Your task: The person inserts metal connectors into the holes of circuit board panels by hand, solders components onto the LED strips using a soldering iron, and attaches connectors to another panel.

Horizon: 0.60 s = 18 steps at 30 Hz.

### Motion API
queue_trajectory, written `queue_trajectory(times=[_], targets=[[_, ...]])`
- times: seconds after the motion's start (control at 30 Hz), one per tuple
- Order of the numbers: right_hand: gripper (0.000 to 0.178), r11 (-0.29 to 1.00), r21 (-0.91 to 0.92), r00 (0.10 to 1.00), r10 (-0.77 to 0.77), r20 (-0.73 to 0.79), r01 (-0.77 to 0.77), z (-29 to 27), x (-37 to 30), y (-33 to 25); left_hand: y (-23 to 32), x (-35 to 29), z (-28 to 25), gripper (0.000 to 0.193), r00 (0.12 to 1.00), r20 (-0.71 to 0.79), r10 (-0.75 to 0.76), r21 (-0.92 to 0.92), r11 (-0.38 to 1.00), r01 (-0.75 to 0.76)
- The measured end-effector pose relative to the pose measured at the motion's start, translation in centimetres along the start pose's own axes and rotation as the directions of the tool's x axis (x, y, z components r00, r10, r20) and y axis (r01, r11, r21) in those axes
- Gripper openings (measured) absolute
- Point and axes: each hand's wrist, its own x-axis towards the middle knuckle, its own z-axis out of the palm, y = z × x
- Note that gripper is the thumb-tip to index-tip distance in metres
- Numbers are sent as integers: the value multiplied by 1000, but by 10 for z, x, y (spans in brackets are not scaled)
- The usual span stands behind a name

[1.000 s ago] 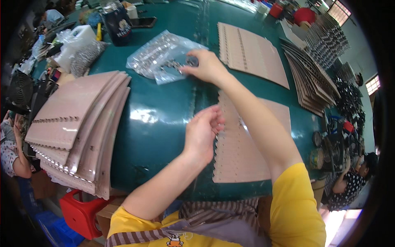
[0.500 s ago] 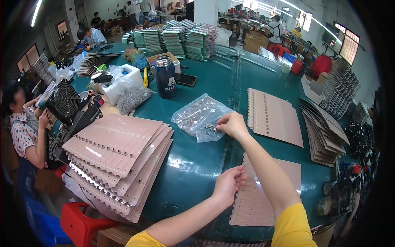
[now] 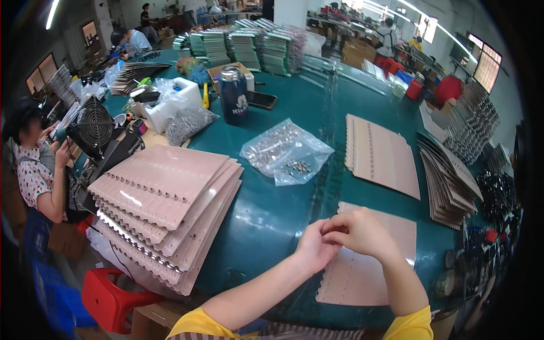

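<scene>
While the hands meet, fingers narrowed, any contents hidden, a pinkish, scallop-edged panel lies on the green bench; far lamps glow.

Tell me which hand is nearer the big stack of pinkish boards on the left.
Left. The left hand is apart from the pinkish stack, to its right; the right hand is farther right, touching the left hand.

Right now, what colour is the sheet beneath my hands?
The sheet is a pale pinkish beige, showing best in the head view.
</scene>
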Motion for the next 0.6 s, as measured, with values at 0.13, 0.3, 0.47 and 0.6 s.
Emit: queue_trajectory(times=[0.13,0.3,0.47,0.6], targets=[[17,993,99,983,-50,-175,68,9,-27,17,-3,0,0,29,998,47,-42,149,988,35],[19,938,346,982,33,-185,33,18,-36,35,-4,-3,4,33,992,63,-114,169,980,102],[22,973,227,988,-16,-152,50,8,-25,30,1,-3,9,31,999,12,-30,196,980,27],[20,979,170,983,-81,-166,109,7,26,33,9,-2,5,34,987,-78,141,168,978,-127]])
